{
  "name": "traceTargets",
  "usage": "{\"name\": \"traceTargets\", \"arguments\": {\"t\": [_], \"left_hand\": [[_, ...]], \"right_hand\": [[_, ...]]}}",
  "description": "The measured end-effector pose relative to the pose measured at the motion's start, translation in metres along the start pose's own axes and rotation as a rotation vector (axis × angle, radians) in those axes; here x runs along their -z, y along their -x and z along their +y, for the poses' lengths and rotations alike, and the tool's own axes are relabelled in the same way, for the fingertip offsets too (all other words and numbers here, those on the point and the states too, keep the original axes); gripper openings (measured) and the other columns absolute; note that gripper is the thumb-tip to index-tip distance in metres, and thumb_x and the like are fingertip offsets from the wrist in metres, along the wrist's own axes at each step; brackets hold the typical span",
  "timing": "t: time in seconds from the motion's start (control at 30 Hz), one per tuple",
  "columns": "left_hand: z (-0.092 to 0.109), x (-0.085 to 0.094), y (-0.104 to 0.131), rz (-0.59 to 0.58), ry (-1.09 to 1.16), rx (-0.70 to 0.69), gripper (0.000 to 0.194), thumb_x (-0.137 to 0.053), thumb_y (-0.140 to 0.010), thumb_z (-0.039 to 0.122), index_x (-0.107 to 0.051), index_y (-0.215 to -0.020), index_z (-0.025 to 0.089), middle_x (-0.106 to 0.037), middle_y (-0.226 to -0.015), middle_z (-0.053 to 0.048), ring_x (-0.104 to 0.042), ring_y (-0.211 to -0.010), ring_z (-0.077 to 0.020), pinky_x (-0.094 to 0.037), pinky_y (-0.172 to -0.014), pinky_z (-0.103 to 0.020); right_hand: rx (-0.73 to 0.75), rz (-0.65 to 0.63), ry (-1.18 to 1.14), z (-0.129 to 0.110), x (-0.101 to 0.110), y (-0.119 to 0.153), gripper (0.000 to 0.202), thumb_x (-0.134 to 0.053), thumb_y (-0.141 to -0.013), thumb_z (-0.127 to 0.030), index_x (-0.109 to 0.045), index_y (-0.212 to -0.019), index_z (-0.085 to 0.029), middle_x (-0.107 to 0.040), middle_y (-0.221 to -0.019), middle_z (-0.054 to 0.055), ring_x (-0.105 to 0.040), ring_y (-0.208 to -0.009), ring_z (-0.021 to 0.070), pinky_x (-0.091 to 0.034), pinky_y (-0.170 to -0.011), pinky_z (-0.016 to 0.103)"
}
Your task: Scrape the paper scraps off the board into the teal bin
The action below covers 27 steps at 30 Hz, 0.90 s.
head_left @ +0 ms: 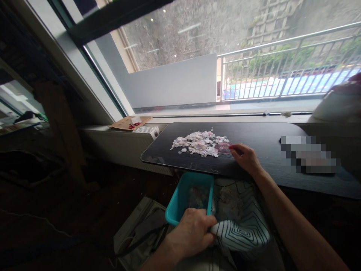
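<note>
A heap of small white and pinkish paper-like scraps lies on the dark tabletop. My right hand is at the heap's right edge, its fingertips closed on a thin, clear, pink-tinted piece whose kind I cannot make out. Below the table edge, my left hand is closed on a white cloth with black line patterns, against the near rim of a teal plastic basket. More scraps show dimly inside the basket. Pale scraps also lie on the cloth beside it.
A blurred-out item rests on the table's right side. Left of the table, brown cardboard with red pieces lies above a white radiator. A large window stands behind the table. A pale box-like thing is on the floor.
</note>
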<state>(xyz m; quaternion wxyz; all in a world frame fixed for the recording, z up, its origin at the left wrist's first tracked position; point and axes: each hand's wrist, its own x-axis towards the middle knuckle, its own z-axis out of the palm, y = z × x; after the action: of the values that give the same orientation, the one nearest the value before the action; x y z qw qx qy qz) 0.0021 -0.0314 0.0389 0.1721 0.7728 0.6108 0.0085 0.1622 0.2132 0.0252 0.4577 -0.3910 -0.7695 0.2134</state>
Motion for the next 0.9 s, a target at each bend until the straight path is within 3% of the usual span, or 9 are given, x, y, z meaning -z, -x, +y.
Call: {"name": "traceTargets", "arguments": {"t": [0.2,0.67,0.9], "left_hand": [[-0.0006,0.0002,-0.0014,-0.019,0.0,-0.005,0.006,-0.058,-0.078,0.026,-0.06,-0.075,0.021,-0.057,-0.072,0.001,-0.056,-0.068,-0.0173,-0.037,-0.06,-0.025],[-0.0014,-0.006,-0.002,0.022,-0.019,-0.05,0.007,-0.06,-0.077,0.03,-0.061,-0.077,0.024,-0.057,-0.07,0.002,-0.054,-0.065,-0.017,-0.033,-0.057,-0.025],[0.0057,-0.0013,-0.0085,0.03,-0.004,-0.124,0.008,-0.062,-0.078,0.032,-0.061,-0.077,0.024,-0.057,-0.069,0.003,-0.054,-0.063,-0.0154,-0.031,-0.055,-0.025]], "right_hand": [[-0.121,0.041,0.055,-0.0023,0.0014,0.0002,0.023,-0.052,-0.072,-0.03,-0.07,-0.079,-0.017,-0.068,-0.072,0.005,-0.057,-0.063,0.0166,-0.045,-0.065,0.03],[-0.146,0.008,-0.04,-0.0036,0.0042,0.0017,0.021,-0.053,-0.07,-0.028,-0.07,-0.076,-0.017,-0.068,-0.07,0.004,-0.058,-0.065,0.0171,-0.044,-0.065,0.029],[-0.077,-0.055,-0.079,-0.004,0.0052,0.0033,0.021,-0.053,-0.072,-0.028,-0.07,-0.077,-0.016,-0.069,-0.072,0.004,-0.06,-0.066,0.0167,-0.045,-0.063,0.028]]}}
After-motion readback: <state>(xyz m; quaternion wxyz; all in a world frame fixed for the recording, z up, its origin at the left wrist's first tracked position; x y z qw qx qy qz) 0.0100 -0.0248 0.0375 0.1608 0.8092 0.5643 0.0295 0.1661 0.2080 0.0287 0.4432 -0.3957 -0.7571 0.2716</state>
